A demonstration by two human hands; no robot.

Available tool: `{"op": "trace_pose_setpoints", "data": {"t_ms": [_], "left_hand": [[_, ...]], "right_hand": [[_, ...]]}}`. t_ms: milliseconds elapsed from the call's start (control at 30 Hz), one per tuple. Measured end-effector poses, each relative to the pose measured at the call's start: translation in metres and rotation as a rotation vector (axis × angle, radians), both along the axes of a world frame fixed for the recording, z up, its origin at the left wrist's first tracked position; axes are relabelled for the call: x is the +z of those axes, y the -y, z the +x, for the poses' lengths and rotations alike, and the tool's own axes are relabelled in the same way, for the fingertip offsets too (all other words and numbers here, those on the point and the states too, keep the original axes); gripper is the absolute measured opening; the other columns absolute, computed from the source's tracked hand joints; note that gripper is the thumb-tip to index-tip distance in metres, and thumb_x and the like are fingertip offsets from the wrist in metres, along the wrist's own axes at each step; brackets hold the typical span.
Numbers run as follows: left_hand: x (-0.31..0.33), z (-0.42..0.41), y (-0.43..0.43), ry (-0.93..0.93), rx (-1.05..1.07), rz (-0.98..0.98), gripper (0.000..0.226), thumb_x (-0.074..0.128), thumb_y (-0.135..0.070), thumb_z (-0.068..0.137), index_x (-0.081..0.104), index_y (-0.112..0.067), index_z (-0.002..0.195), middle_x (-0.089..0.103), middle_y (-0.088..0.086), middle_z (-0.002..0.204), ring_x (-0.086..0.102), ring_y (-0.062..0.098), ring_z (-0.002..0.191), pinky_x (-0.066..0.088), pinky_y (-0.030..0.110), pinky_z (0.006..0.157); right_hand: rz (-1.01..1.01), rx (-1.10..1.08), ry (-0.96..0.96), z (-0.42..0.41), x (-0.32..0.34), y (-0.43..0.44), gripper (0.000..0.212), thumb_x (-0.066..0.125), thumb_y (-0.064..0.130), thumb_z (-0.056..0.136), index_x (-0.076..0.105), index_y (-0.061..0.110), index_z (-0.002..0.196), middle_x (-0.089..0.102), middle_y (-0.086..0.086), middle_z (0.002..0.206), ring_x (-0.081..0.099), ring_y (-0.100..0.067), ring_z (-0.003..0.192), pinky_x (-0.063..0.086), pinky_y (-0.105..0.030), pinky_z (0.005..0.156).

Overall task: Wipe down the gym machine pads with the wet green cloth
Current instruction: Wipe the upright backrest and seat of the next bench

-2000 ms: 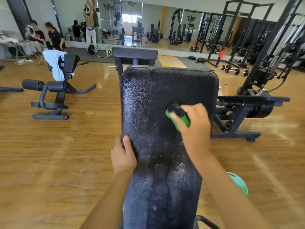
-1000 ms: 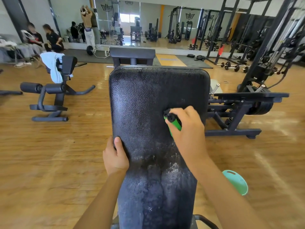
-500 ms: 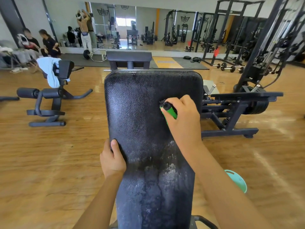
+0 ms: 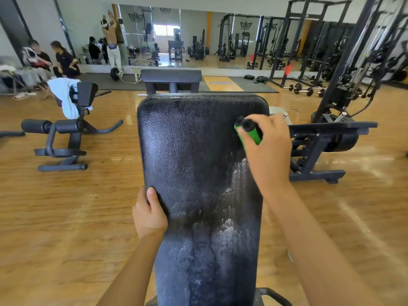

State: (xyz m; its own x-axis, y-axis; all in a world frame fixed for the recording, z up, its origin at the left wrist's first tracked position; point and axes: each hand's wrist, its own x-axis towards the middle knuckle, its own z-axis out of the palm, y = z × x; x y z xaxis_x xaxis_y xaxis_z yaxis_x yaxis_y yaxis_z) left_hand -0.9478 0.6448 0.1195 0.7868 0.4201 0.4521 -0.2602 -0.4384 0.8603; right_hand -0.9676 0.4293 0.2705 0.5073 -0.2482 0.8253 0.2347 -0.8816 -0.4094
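Subject: one long black padded backrest point(image 4: 194, 162), pebbled leather-look vinyl with rounded far corners. Its long axis runs straight away from the wearer and it narrows toward the near end. The far half is glossy. The near half and the right side carry whitish, streaky smears.

The wet green cloth point(image 4: 250, 134) is at the pad's upper right, close to the right edge. It shows as a tight green roll with a black end. Its long axis lies diagonally, with the black end pointing up and left toward the pad's far centre and the green body running down and right into the palm. Whether it touches the vinyl cannot be told.

Right hand point(image 4: 268, 151): grip clamped around the cloth, fingers curled over it, knuckles up.

Left hand point(image 4: 149, 214): grip clamped on the pad's left edge near mid-length, thumb flat on the top face, fingers wrapped under and hidden.

Surroundings: a glossy plank wood floor point(image 4: 66, 217). To the left, well apart, stands a black tubular machine with cylindrical roller pads point(image 4: 64, 133), and a white towel point(image 4: 66, 96) is draped over its upright pad. Just beyond the backrest is a small rectangular black pad on two posts point(image 4: 171, 77). To the right is a black steel frame carrying weight plates point(image 4: 320, 146). A wall mirror point(image 4: 192, 36) spans the far wall. Two seated people point(image 4: 55, 60) are at far left.
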Motion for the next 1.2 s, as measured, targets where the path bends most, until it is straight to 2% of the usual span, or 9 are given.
{"op": "trace_pose_setpoints", "data": {"t_ms": [100, 200, 333, 500, 667, 767, 900, 1067, 1200], "left_hand": [[0.000, 0.001, 0.001, 0.011, 0.010, -0.007, 0.054, 0.016, -0.055, 0.085, 0.040, -0.008, 0.074, 0.041, 0.005, 0.059, 0.037, 0.033, 0.061, 0.016, 0.038, 0.058], [0.001, 0.001, 0.001, 0.023, 0.022, 0.002, 0.054, 0.016, -0.055, 0.084, 0.041, -0.009, 0.076, 0.050, 0.023, 0.066, 0.042, 0.039, 0.065, 0.011, 0.037, 0.059], [-0.002, 0.002, 0.001, 0.020, 0.020, 0.002, 0.058, 0.015, -0.057, 0.084, 0.042, -0.006, 0.076, 0.044, 0.008, 0.061, 0.038, 0.033, 0.064, 0.015, 0.038, 0.058], [-0.002, 0.001, 0.001, 0.037, 0.008, -0.005, 0.055, 0.017, -0.055, 0.085, 0.042, -0.007, 0.075, 0.044, 0.008, 0.064, 0.040, 0.034, 0.065, 0.022, 0.040, 0.059], [0.000, 0.001, 0.002, 0.026, 0.006, -0.003, 0.053, 0.017, -0.054, 0.086, 0.042, -0.008, 0.075, 0.049, 0.019, 0.067, 0.045, 0.040, 0.067, 0.026, 0.043, 0.060], [0.001, 0.001, 0.001, 0.026, 0.007, 0.008, 0.051, 0.018, -0.053, 0.087, 0.040, -0.008, 0.073, 0.044, 0.012, 0.063, 0.044, 0.042, 0.065, 0.030, 0.048, 0.060], [-0.002, 0.003, 0.001, 0.025, 0.014, 0.003, 0.052, 0.018, -0.053, 0.087, 0.041, -0.008, 0.075, 0.046, 0.014, 0.065, 0.044, 0.040, 0.066, 0.029, 0.046, 0.061], [-0.002, 0.002, 0.002, 0.018, -0.001, -0.005, 0.055, 0.017, -0.054, 0.086, 0.042, -0.007, 0.075, 0.044, 0.010, 0.067, 0.042, 0.033, 0.067, 0.025, 0.039, 0.061], [-0.001, 0.001, 0.002, 0.006, -0.010, -0.021, 0.058, 0.017, -0.054, 0.085, 0.045, -0.004, 0.076, 0.045, 0.009, 0.068, 0.041, 0.030, 0.067, 0.022, 0.036, 0.061]], "right_hand": [[-0.045, -0.008, 0.032, 0.008, -0.011, 0.005, 0.021, 0.071, 0.020, 0.087, 0.068, 0.010, 0.105, 0.053, -0.011, 0.092, 0.053, -0.026, 0.086, 0.036, -0.021, 0.074], [-0.083, 0.068, 0.013, 0.000, -0.039, 0.005, 0.023, 0.071, 0.018, 0.087, 0.067, 0.008, 0.108, 0.052, -0.009, 0.091, 0.053, -0.025, 0.084, 0.045, -0.029, 0.072], [-0.153, 0.106, -0.070, -0.022, -0.073, 0.003, 0.025, 0.078, 0.012, 0.080, 0.068, 0.009, 0.102, 0.051, -0.006, 0.088, 0.052, -0.023, 0.081, 0.046, -0.031, 0.068], [-0.169, 0.201, -0.176, -0.033, -0.074, 0.009, 0.022, 0.077, 0.014, 0.080, 0.069, 0.009, 0.100, 0.053, -0.004, 0.087, 0.052, -0.022, 0.081, 0.042, -0.028, 0.071], [0.046, 0.067, 0.006, -0.010, -0.029, 0.028, 0.024, 0.069, 0.019, 0.086, 0.067, 0.008, 0.107, 0.055, -0.012, 0.097, 0.056, -0.029, 0.090, 0.035, -0.018, 0.081], [0.091, 0.024, 0.029, 0.001, -0.027, 0.028, 0.025, 0.067, 0.020, 0.089, 0.065, 0.008, 0.111, 0.055, -0.012, 0.102, 0.056, -0.029, 0.095, 0.034, -0.017, 0.084], [0.011, 0.067, -0.003, -0.012, -0.070, 0.015, 0.026, 0.067, 0.027, 0.089, 0.066, 0.008, 0.108, 0.053, -0.005, 0.093, 0.054, -0.022, 0.084, 0.041, -0.022, 0.076], [-0.029, 0.163, -0.139, -0.044, -0.124, 0.003, 0.023, 0.077, 0.017, 0.081, 0.069, 0.010, 0.102, 0.053, -0.001, 0.085, 0.050, -0.016, 0.075, 0.039, -0.018, 0.067], [0.184, 0.245, -0.128, -0.044, -0.103, 0.009, 0.021, 0.071, 0.027, 0.086, 0.067, 0.016, 0.103, 0.053, 0.011, 0.092, 0.053, -0.009, 0.086, 0.039, -0.010, 0.078]]}}
